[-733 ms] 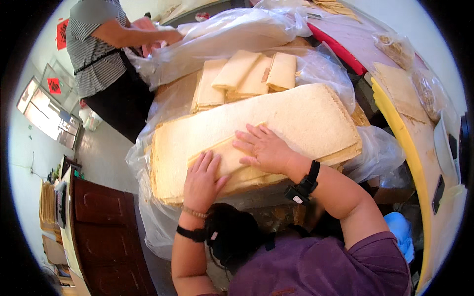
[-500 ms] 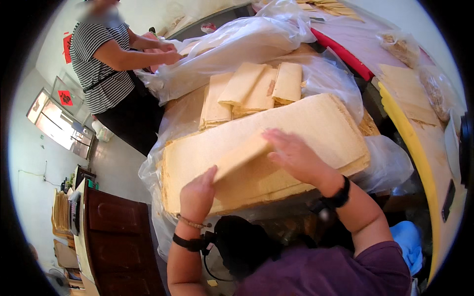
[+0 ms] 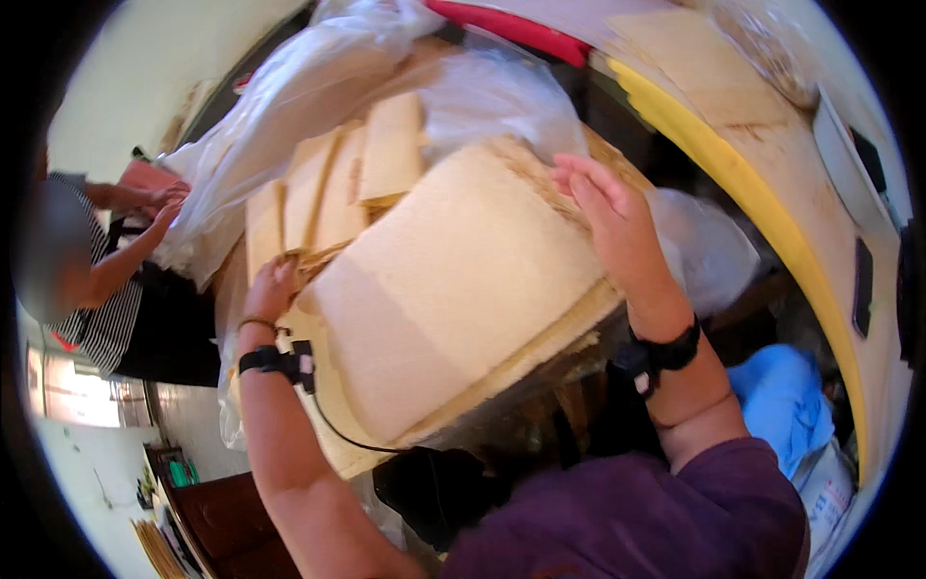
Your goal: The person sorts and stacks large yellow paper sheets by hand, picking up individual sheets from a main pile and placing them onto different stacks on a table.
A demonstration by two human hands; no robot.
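Note:
A pile of large, pale yellow thin sheets (image 3: 453, 280) lies before me, its top sheet spread flat and curling at the left edge. Several folded bundles (image 3: 391, 154) of the same sheet lie side by side beyond its left end. My left hand (image 3: 275, 287) is at the near ends of these bundles, fingers curled in; whether it grips a bundle or the top sheet's edge is hidden. Over the pile's far right end, my right hand (image 3: 608, 207) is raised, holding nothing, its fingers stretched out. Both wrists wear black straps.
Clear plastic sheeting (image 3: 511, 92) surrounds the pile. At the right runs a table with a yellow edge (image 3: 733, 164), bearing a phone (image 3: 861, 289) and a flat sheet (image 3: 694, 68). A blue cloth (image 3: 786, 405) lies low right. Another person (image 3: 106, 280) works at far left.
The folded part between my hands now lies flat or is out of sight. My left hand has moved toward the bundles, my right hand to the far right end. The view has turned.

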